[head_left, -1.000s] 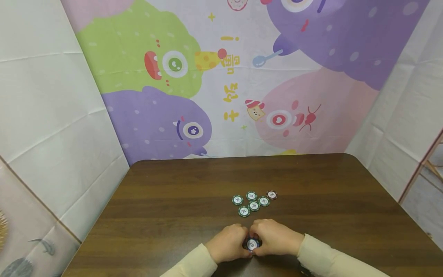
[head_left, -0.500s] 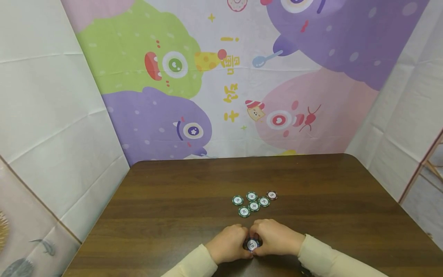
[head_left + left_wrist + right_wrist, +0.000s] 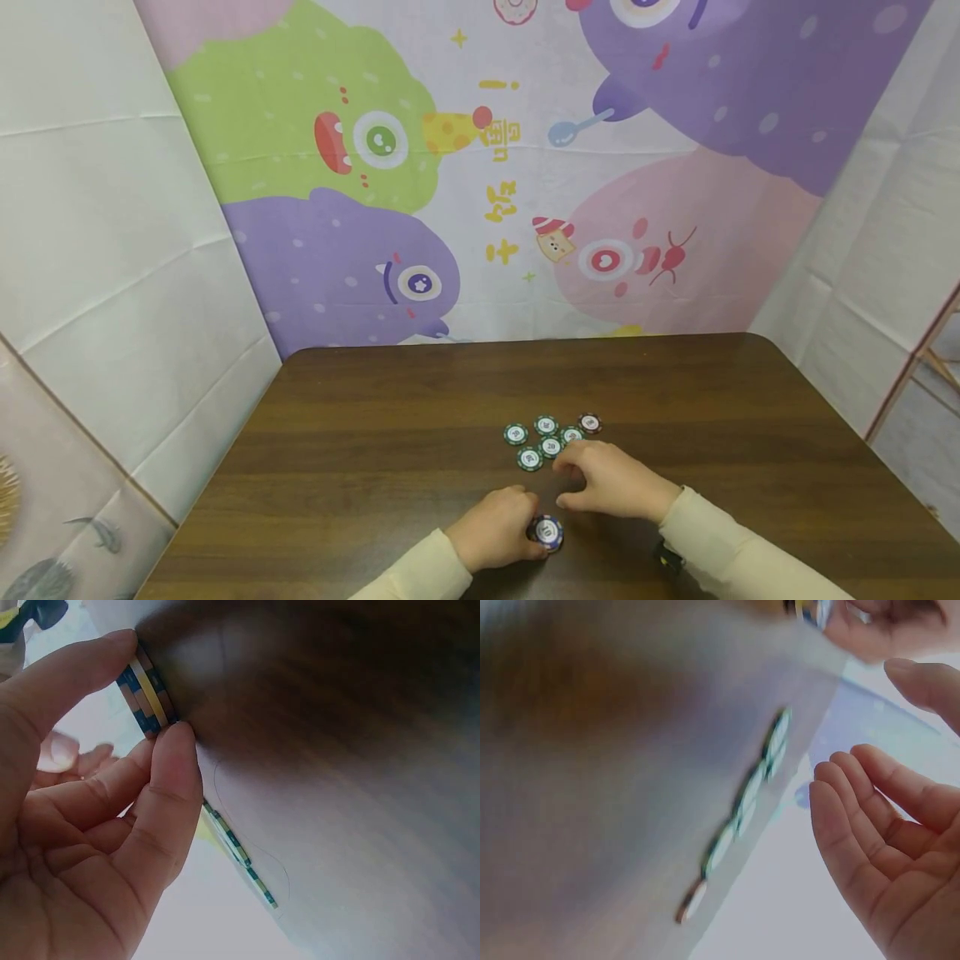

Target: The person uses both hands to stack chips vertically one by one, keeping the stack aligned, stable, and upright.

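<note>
In the head view, my left hand [image 3: 497,527] pinches a short stack of poker chips [image 3: 547,532] near the front of the table; its top chip is blue and white and reads 10. Thumb and fingers hold the stack by its edge in the left wrist view, where layered blue, brown and yellow chip edges [image 3: 148,694] show. To the right and farther forward is my right hand [image 3: 611,479], its fingers apart from the thumb and holding nothing. Its fingertips overlap the near side of several green poker chips [image 3: 551,447] marked 20, which lie flat.
A dark red poker chip [image 3: 590,422] lies at the right end of the green group. The brown wooden table [image 3: 360,433] reaches back to a cartoon-printed curtain [image 3: 510,292]. A small dark object [image 3: 667,557] shows beneath the right cuff.
My right hand has let go of the chip stack and moved forward and right towards the green chips. My left hand stays in place, still holding the stack.
</note>
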Demonstrator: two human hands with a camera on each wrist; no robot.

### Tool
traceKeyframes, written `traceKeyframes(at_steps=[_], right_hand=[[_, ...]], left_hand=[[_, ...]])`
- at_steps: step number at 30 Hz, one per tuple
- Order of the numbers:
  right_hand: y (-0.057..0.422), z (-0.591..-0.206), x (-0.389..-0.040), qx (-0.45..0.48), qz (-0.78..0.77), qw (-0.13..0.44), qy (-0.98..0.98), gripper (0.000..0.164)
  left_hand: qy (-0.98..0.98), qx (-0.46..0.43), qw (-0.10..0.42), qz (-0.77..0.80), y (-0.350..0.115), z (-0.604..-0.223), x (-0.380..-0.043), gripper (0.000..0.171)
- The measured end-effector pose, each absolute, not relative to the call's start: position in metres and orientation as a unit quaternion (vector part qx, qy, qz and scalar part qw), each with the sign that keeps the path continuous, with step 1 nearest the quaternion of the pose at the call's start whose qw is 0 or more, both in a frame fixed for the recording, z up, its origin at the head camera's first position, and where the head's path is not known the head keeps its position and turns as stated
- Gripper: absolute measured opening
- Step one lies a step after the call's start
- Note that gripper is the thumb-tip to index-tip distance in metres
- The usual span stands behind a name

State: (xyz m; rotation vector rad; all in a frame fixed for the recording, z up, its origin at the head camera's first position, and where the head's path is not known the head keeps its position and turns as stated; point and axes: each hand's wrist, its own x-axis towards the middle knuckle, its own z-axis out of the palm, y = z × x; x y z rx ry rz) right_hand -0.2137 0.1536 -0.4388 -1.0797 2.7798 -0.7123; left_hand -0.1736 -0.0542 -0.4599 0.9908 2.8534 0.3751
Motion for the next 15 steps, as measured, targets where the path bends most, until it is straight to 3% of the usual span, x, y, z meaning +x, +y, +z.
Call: traceKeyframes(at_steps=[15], right_hand=[[0.187, -0.438, -0.260, -0.280, -0.237, -0.035, 0.930, 0.038]], left_hand=[[0.936, 0.335, 0.035, 0.105, -0.054, -0.461, -0.174, 0.028]])
